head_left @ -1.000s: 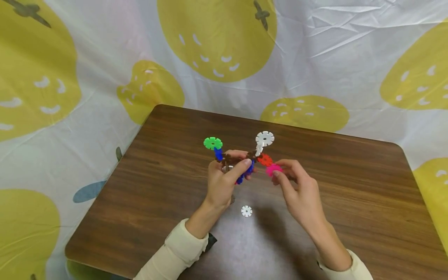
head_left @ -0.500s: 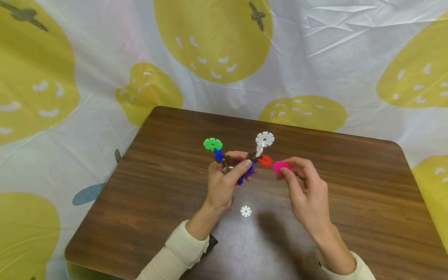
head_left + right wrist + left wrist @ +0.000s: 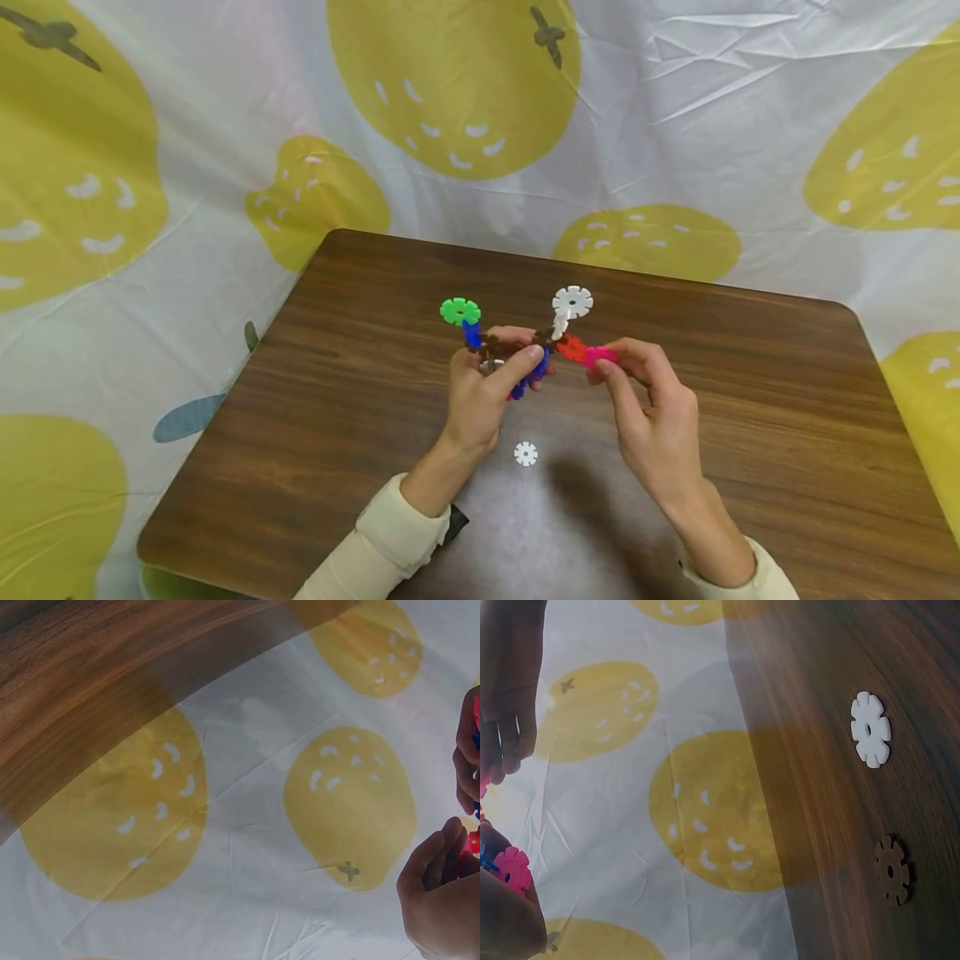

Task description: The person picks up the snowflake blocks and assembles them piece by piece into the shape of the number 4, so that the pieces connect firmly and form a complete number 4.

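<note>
My left hand grips a built piece of notched interlocking discs above the table. A green disc on a blue disc sticks up at its left. At the right rise a white disc and, lower, a red disc. Between thumb and fingers, my right hand pinches a pink disc at the red disc's outer edge; whether their slots interlock, I cannot tell. Another pink disc of the build shows in the left wrist view. My left fingers hide much of the build's middle.
On the brown wooden table lies a loose white disc, below the hands. The left wrist view also shows a loose brown disc near it. A white cloth with yellow fruit print hangs behind the table.
My right hand drew the pink disc away from the red one to the right, then brought it back against the red disc's edge. The left hand keeps its hold, barely moving.
</note>
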A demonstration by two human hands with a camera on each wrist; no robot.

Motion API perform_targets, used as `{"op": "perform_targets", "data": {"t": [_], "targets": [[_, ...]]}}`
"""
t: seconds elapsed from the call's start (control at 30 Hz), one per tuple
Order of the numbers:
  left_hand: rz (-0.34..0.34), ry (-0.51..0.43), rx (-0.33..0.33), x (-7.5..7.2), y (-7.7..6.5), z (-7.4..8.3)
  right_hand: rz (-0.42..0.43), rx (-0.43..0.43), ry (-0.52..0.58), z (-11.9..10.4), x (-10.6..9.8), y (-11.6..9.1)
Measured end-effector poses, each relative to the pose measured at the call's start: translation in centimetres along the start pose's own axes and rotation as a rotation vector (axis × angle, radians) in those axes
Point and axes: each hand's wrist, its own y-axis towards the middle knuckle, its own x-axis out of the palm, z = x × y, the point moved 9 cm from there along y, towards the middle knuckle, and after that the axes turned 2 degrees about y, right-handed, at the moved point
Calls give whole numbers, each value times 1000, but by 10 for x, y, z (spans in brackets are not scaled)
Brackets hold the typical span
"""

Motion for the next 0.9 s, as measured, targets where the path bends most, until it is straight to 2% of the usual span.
{"op": "perform_targets", "data": {"t": [0.4, 0.7, 0.9], "targets": [[-20, 25, -19, -1, -1, -2, 24, -35, 11, -7, 0, 2], [-66, 46, -35, 3, -1, -1, -3, -27, -49, -4, -2, 1], [-90, 91, -37, 4, 2, 0, -43, 6, 2, -1, 1, 0]]}}
